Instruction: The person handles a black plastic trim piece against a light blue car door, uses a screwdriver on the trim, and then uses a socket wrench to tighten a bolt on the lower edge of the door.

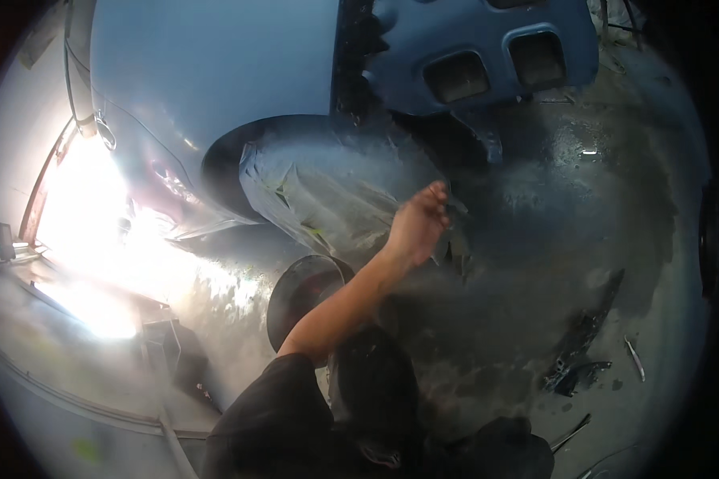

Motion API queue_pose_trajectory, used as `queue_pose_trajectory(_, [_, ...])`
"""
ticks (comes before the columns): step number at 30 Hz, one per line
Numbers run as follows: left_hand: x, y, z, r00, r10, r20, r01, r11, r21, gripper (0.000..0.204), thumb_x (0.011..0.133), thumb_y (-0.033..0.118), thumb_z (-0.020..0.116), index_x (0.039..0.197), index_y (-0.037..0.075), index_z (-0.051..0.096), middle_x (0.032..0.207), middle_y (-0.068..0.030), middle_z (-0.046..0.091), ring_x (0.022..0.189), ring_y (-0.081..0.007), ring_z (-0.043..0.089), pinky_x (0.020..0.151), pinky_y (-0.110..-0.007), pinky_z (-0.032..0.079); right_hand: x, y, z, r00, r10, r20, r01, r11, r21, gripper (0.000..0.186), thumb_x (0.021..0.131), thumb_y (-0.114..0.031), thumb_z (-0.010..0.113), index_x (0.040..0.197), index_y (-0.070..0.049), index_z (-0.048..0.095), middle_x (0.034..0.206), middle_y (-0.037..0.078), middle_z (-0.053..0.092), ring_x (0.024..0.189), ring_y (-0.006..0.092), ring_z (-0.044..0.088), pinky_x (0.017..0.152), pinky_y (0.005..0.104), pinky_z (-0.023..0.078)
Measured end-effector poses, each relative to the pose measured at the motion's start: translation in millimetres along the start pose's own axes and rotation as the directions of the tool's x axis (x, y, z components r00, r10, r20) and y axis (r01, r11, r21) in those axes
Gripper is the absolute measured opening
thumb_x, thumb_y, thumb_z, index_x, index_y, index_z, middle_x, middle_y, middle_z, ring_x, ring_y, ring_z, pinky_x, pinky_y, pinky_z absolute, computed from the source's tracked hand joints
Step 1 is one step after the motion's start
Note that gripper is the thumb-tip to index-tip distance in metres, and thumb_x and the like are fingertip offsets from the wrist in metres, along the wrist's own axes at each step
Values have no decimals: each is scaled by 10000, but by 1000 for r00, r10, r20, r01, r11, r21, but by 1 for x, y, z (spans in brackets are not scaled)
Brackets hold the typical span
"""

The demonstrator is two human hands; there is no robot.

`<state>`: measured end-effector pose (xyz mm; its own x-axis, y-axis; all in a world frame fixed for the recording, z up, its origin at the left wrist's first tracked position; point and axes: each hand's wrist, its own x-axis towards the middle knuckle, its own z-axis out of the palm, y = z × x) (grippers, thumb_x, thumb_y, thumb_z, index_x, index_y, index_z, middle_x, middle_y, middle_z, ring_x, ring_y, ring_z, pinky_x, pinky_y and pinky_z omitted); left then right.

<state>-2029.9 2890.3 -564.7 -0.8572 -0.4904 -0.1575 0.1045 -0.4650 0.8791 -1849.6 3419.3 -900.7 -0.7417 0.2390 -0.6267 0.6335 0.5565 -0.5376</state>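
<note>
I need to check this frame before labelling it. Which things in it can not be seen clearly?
- Left hand: its fingers are blurred against the plastic sheet; grip cannot be told.
- Right hand: not in the head view.
- Wheel: hidden by the sheet.
- Left side of the car: washed out by glare.
- Dark parts on the floor: too dim to identify.

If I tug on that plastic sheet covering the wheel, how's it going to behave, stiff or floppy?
Probably floppy: the plastic sheet hangs in creases and folds over the wheel arch of the blue car body. It looks thin and translucent, so likely light and easy to tear. The left hand is at its edge; whether it grips it is unclear.
</note>
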Motion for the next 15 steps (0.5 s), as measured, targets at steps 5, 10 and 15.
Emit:
queue_pose_trajectory(5, [-24, -33, -6, 959, -268, 89, 273, 961, -43, 174, 1049, 126, 402, 1106, 52, 549, 1065, -44, 609, 931, -133, 612, 831, -245, 519, 3, 0, 8, 1000, -8, 19, 8, 1000, -16, 296, 985, -210, 488, 1193, -2, 526, 830, 85, 551, 713, 219, 577, 639, 352, 490])
queue_pose_trajectory(10, [-34, -45, -1, 944, -294, 152, 297, 955, 3, 223, 1072, 208, 399, 1117, 36, 534, 1153, -88, 638, 1066, -168, 639, 910, -275, 538, 7, -1, 12, 1000, -10, 23, 10, 999, -38, 293, 976, -209, 490, 1178, 0, 532, 848, 100, 561, 728, 241, 584, 657, 368, 494])
queue_pose_trajectory(15, [-40, -59, -5, 842, -509, 178, 506, 860, 68, 316, 1059, 338, 455, 1121, 61, 594, 874, 32, 556, 753, -94, 547, 694, -238, 472, 15, -5, 15, 1000, -18, 24, 20, 998, -58, 290, 967, -207, 493, 1163, 1, 537, 866, 115, 572, 742, 263, 591, 675, 383, 499])
